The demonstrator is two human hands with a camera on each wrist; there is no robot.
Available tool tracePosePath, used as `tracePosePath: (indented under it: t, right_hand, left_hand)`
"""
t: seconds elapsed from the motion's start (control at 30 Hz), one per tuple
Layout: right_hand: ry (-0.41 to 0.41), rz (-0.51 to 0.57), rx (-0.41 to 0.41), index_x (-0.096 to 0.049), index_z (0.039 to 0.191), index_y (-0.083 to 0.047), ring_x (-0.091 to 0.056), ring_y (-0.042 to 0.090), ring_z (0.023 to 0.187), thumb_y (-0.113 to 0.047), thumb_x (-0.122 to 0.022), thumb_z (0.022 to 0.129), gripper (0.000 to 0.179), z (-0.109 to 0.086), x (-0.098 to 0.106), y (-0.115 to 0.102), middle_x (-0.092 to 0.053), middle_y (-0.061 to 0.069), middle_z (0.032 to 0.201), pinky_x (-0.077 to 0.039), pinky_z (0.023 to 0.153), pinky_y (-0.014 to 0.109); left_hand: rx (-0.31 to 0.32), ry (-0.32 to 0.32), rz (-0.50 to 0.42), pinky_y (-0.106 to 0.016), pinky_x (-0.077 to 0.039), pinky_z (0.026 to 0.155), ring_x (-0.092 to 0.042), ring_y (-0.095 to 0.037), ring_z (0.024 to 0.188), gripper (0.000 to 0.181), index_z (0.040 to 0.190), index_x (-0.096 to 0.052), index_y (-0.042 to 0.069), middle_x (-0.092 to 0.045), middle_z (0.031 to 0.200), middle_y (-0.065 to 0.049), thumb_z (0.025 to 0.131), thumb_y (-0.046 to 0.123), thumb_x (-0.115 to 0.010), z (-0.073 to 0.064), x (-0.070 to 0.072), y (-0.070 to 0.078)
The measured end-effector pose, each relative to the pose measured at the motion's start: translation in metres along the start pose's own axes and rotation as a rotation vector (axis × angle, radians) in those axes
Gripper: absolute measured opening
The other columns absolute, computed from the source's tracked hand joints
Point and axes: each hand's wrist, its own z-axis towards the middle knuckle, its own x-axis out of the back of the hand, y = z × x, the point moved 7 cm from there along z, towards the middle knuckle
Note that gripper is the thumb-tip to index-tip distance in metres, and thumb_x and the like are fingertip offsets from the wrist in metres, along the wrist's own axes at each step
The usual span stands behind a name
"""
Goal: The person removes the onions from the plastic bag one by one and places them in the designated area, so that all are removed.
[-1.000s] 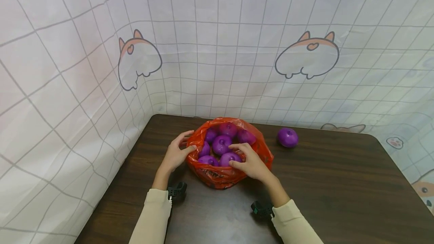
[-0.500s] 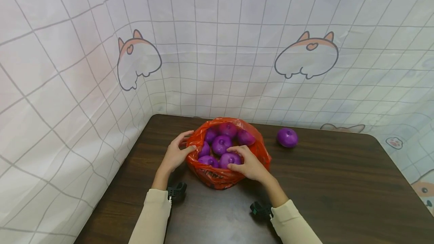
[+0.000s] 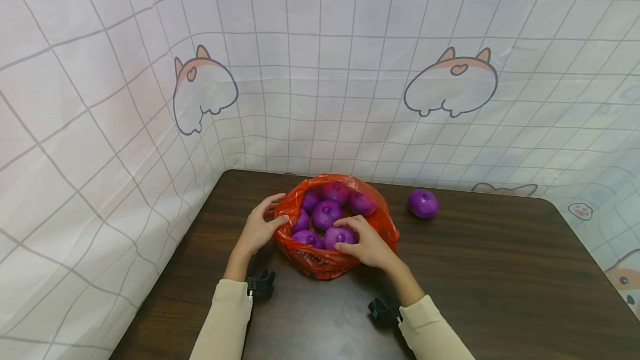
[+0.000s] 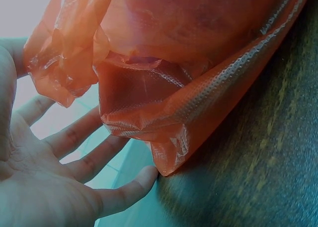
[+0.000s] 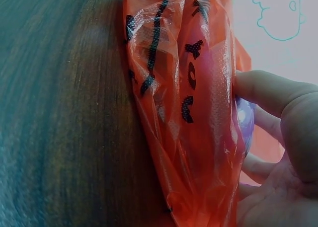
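Note:
A red plastic bag (image 3: 320, 264) stands on the table with its mouth open. Inside lie several round purple balls (image 3: 327, 214), each with a small nub or dimple on top. My left hand (image 3: 256, 231) is at the bag's left side, thumb at the rim and fingers spread along the outside; the left wrist view shows these fingers (image 4: 92, 160) nearly straight. Over the bag's front right, my right hand (image 3: 369, 242) has its thumb and fingers curved round the front right ball (image 3: 339, 236). In the right wrist view, the bag (image 5: 198, 113) hides most of that ball.
Another purple ball (image 3: 423, 203) lies on the dark wooden table (image 3: 480, 271), right of the bag near the back edge. A white grid-patterned cloth (image 3: 320, 71) with cartoon animals hangs behind and at the left.
The right hand shifted slightly left and down onto the front right ball, and the bag's right edge drew in a little. The left hand has stayed in place.

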Motion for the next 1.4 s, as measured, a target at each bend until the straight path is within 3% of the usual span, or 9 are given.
tracePosePath:
  t: [0.2, 0.33, 0.4, 0.57, 0.83, 1.1, 1.4]
  right_hand:
    - [0.04, 0.011, -0.005, -0.065, 0.13, -0.021, -0.056, 0.027, 0.117, -0.023, -0.08, 0.089, 0.044, -0.001, 0.006, -0.001, -0.055, 0.008, 0.132, -0.047, 0.1, 0.046]
    - [0.071, 0.02, 0.012, -0.066, 0.131, -0.021, -0.057, 0.027, 0.115, -0.025, -0.08, 0.089, 0.044, -0.002, 0.013, -0.006, -0.056, 0.008, 0.133, -0.051, 0.097, 0.047]
    - [0.087, 0.024, 0.016, -0.066, 0.13, -0.021, -0.057, 0.027, 0.116, -0.025, -0.081, 0.089, 0.044, -0.002, 0.016, -0.008, -0.056, 0.007, 0.133, -0.051, 0.097, 0.047]
    - [0.131, 0.032, 0.012, -0.066, 0.131, -0.023, -0.055, 0.026, 0.121, -0.027, -0.08, 0.089, 0.044, -0.004, 0.028, -0.014, -0.056, 0.003, 0.135, -0.05, 0.101, 0.049]
    - [0.206, 0.074, 0.056, -0.067, 0.13, -0.024, -0.054, 0.026, 0.122, -0.028, -0.081, 0.089, 0.044, -0.009, 0.049, -0.028, -0.055, 0.003, 0.137, -0.05, 0.096, 0.047]
    - [0.242, 0.127, 0.074, -0.066, 0.132, -0.023, -0.055, 0.029, 0.119, -0.026, -0.08, 0.09, 0.044, -0.016, 0.069, -0.039, -0.053, 0.006, 0.138, -0.053, 0.094, 0.046]
    - [0.306, 0.133, 0.061, -0.064, 0.134, -0.026, -0.054, 0.026, 0.125, -0.026, -0.078, 0.092, 0.044, -0.025, 0.093, -0.041, -0.052, 0.003, 0.141, -0.049, 0.101, 0.052]
  left_hand:
    - [0.006, -0.01, -0.003, -0.061, -0.05, 0.102, -0.054, -0.046, 0.131, 0.059, 0.15, -0.051, 0.017, -0.056, 0.146, -0.023, 0.095, 0.017, -0.072, -0.001, -0.001, 0.002]
    - [0.019, -0.027, 0.005, -0.061, -0.05, 0.103, -0.053, -0.048, 0.132, 0.059, 0.151, -0.048, 0.01, -0.054, 0.146, -0.027, 0.096, 0.012, -0.069, -0.009, 0.0, 0.021]
    - [0.024, -0.029, 0.006, -0.061, -0.05, 0.103, -0.052, -0.048, 0.132, 0.059, 0.151, -0.048, 0.01, -0.054, 0.146, -0.027, 0.096, 0.012, -0.069, -0.009, 0.0, 0.022]
    - [0.014, -0.016, 0.002, -0.062, -0.049, 0.103, -0.052, -0.046, 0.134, 0.059, 0.152, -0.049, 0.018, -0.054, 0.148, -0.023, 0.097, 0.018, -0.07, -0.001, -0.001, 0.001]
    - [0.01, -0.005, 0.011, -0.061, -0.05, 0.102, -0.054, -0.043, 0.132, 0.056, 0.148, -0.053, 0.025, -0.057, 0.145, -0.019, 0.095, 0.02, -0.072, -0.001, 0.0, -0.001]
    - [0.015, -0.015, 0.003, -0.061, -0.05, 0.102, -0.053, -0.044, 0.133, 0.058, 0.15, -0.05, 0.021, -0.055, 0.146, -0.021, 0.096, 0.02, -0.071, -0.001, -0.001, 0.0]
    - [0.025, -0.015, -0.007, -0.06, -0.051, 0.102, -0.053, -0.044, 0.133, 0.059, 0.151, -0.05, 0.022, -0.056, 0.146, -0.02, 0.096, 0.02, -0.071, 0.0, -0.002, -0.004]
